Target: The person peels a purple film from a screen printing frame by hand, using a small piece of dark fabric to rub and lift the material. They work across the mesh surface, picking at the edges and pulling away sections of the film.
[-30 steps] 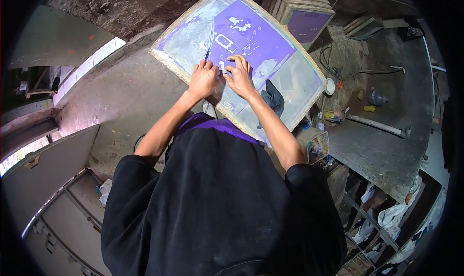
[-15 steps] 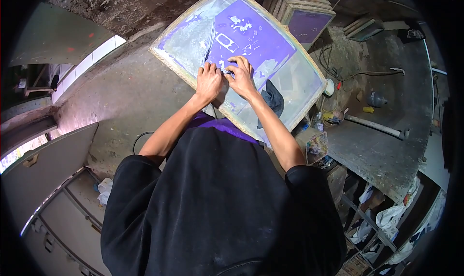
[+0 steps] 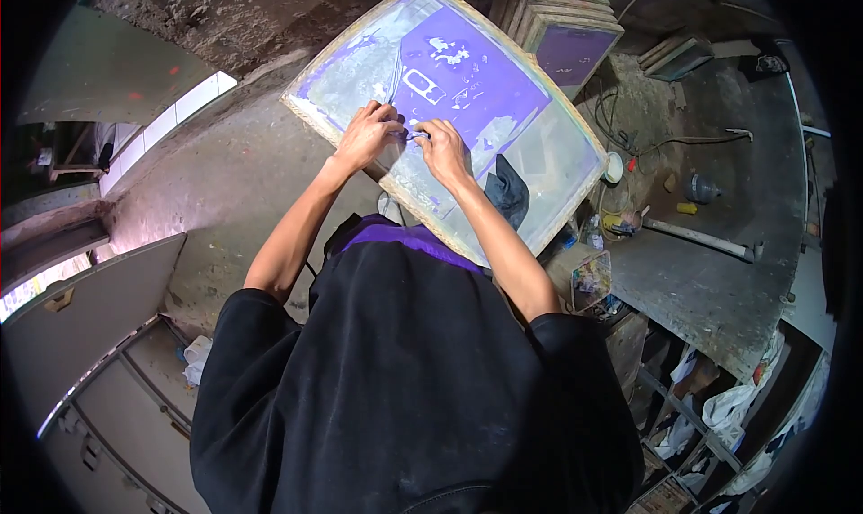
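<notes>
A wood-edged framed screen [image 3: 530, 168] with a purple area [image 3: 503, 73] and pale patches lies tilted in front of me. Over its lower left part, my left hand [image 3: 367, 134] is closed with curled fingers on a thin strand or strip too small to name. Just to its right, my right hand [image 3: 440, 150] pinches the same small dark and whitish piece between thumb and fingers. A dark cloth [image 3: 507, 192] rests on the screen to the right of my right wrist.
More frames [image 3: 566, 51] stand stacked behind the screen. At the right are a hose [image 3: 692, 139], a pipe [image 3: 697, 236], a clear bottle [image 3: 701, 187] and a stained container [image 3: 591, 278]. A grey panel [image 3: 90, 307] stands at the left.
My left hand has moved left, away from my right hand, widening the gap between them. My right hand has shifted slightly down, its fingers more closed. The screen has barely moved.
</notes>
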A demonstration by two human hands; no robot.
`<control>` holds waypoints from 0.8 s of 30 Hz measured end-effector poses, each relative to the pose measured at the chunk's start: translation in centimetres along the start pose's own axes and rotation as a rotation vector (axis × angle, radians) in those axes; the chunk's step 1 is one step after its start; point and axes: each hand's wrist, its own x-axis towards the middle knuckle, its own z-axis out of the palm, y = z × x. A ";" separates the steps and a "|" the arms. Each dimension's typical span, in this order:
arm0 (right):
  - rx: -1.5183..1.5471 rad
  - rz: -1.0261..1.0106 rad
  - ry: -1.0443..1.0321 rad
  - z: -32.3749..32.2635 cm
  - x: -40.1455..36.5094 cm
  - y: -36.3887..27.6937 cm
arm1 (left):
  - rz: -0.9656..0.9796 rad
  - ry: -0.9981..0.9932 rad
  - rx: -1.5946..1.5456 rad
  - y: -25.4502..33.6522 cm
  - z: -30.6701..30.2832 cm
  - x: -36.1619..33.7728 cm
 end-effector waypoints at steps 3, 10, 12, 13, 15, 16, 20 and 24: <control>0.077 0.065 0.011 -0.3 0.2 -1.0 | 0.018 -0.052 -0.006 -0.4 0.8 0.0; 0.060 0.056 -0.017 0.9 -0.5 -1.0 | 0.073 -0.038 0.014 -0.8 1.4 -0.2; 0.047 0.070 -0.015 1.2 -0.7 -1.9 | 0.072 -0.036 0.023 -0.7 1.3 0.0; 0.004 0.075 -0.007 1.3 -0.8 -2.3 | 0.073 -0.038 0.033 -0.6 1.2 0.1; -0.082 0.087 0.009 1.6 -0.9 -2.7 | 0.074 -0.038 0.040 -0.5 1.1 0.3; -0.083 0.086 0.007 1.8 -0.9 -2.7 | 0.076 -0.041 0.037 -0.5 1.1 0.4; -0.192 0.018 0.061 2.5 -0.9 -2.5 | 0.082 -0.052 0.032 -0.5 0.9 0.6; -0.243 -0.085 0.032 2.6 -0.6 -2.1 | 0.068 -0.054 0.042 -0.7 0.8 0.5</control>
